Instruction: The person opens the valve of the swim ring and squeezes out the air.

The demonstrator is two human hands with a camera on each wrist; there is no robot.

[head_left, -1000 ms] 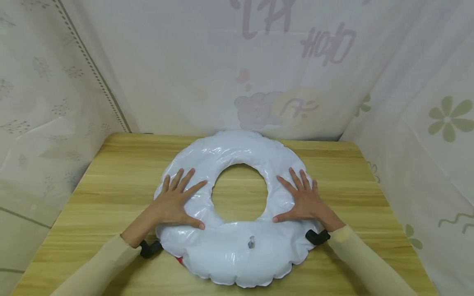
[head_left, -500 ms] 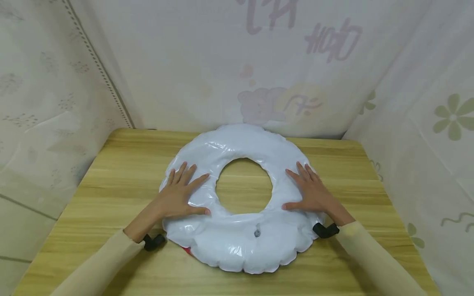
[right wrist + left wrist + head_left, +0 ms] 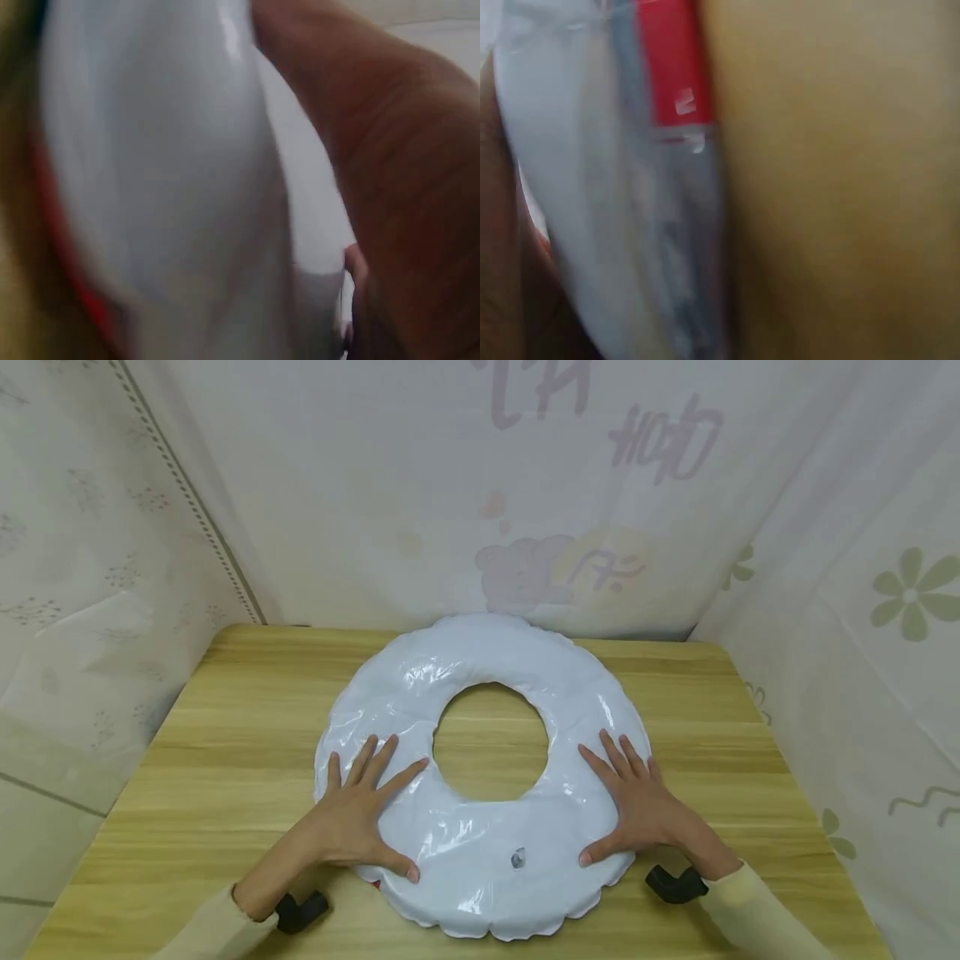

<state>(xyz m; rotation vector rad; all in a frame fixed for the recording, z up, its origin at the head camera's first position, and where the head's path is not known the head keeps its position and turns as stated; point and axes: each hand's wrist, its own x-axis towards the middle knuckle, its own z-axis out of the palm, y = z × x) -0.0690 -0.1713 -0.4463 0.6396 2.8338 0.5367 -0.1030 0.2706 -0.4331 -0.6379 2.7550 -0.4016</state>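
A white inflatable swim ring (image 3: pixel 480 652) lies flat on the wooden table, its round hole in the middle. Near its front edge a small clear valve (image 3: pixel 518 858) sticks up. My left hand (image 3: pixel 348 822) rests on the ring's left side with fingers spread and straight. On the right side lies my right hand (image 3: pixel 641 810), its fingers likewise spread over the white plastic. In the left wrist view a red patch (image 3: pixel 673 64) shows along the ring's side. The right wrist view is blurred, with the ring's white bulge (image 3: pixel 172 165) beside the hand.
The wooden table (image 3: pixel 240 710) has pale printed cloth around it. The back cloth (image 3: pixel 360 527) hangs right behind the ring's far edge. Black wrist pieces (image 3: pixel 302 912) sit at both cuffs.
Both hands have slid toward the near side of the ring, fingers still spread. The ring first shifted slightly away, and its front part now looks flatter.
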